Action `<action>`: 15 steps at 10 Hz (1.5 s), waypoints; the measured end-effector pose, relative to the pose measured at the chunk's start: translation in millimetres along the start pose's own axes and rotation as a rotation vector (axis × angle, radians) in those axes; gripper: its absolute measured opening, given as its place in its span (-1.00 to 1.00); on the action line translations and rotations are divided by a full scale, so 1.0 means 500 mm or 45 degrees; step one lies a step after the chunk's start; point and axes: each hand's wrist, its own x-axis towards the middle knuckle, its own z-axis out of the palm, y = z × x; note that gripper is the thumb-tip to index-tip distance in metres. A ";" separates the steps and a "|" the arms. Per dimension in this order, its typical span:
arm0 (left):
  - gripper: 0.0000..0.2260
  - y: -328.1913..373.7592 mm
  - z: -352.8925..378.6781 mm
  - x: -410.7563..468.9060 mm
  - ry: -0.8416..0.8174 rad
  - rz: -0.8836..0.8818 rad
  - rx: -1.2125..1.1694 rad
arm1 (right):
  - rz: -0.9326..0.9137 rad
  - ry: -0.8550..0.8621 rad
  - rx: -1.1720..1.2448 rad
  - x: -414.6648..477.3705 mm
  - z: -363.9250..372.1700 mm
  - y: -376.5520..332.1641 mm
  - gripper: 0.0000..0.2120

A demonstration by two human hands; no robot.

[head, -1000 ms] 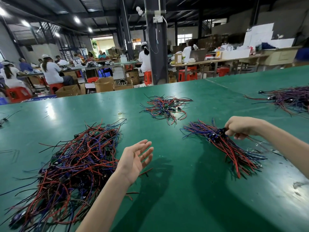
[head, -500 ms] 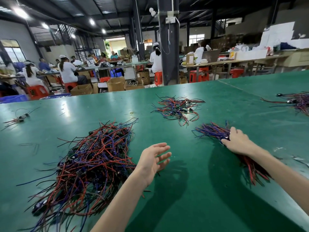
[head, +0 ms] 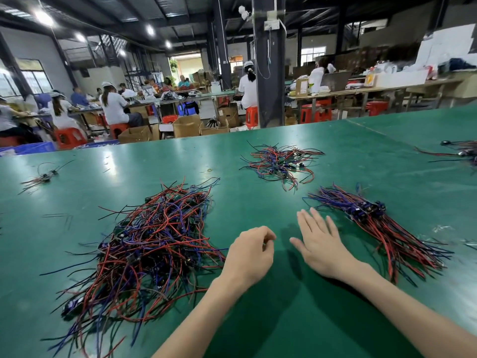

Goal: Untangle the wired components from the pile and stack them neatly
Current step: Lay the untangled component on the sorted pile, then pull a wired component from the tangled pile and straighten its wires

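Hands: two, both mine, low in the middle of the frame over the green table point(head: 51, 228), side by side but apart.
Left hand point(head: 249, 254): fingers loosely curled, thumb near the forefinger. I see nothing gripped in it.
Right hand point(head: 318, 244): released, palm down, fingers straight and slightly spread, holding nothing. I cannot tell whether it rests on the table or hangs just above it.
Tangled pile point(head: 154, 241): one, large, left of centre. Red, blue and black wires cross every way, with small dark components among them. Its right edge lies just beside my left hand, and I cannot tell whether they touch.
Neat stack point(head: 374, 223): one, right of centre. The wires run one way, slanting from upper left to lower right, with the dark components gathered toward the upper part. It lies near my right fingertips and apart from them.
Other wire groups: three. A small loose pile point(head: 281, 164) sits above centre, a tiny cluster point(head: 42, 178) at the far left, and another bunch point(head: 462, 152) is cut off by the right edge.
Wire groups in all: five.
Behind the table: one dark pillar point(head: 268, 60), with seated workers, red stools and cardboard boxes too many and too small to count surely.
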 end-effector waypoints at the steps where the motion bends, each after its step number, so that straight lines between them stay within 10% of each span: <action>1: -0.83 0.006 -0.038 0.016 0.189 -0.059 0.044 | -0.035 0.016 0.106 -0.011 0.003 0.009 -0.39; 5: -0.78 -0.172 -0.240 -0.005 0.325 -0.688 0.803 | -0.045 0.032 0.190 -0.011 0.005 0.008 -0.46; 12: -0.93 -0.157 -0.306 0.021 0.338 -0.831 -0.729 | -0.049 0.051 0.184 -0.011 0.005 0.010 -0.51; 15: -0.78 -0.059 -0.298 -0.013 0.059 -0.670 0.532 | -0.057 0.046 0.201 -0.013 0.003 0.009 -0.51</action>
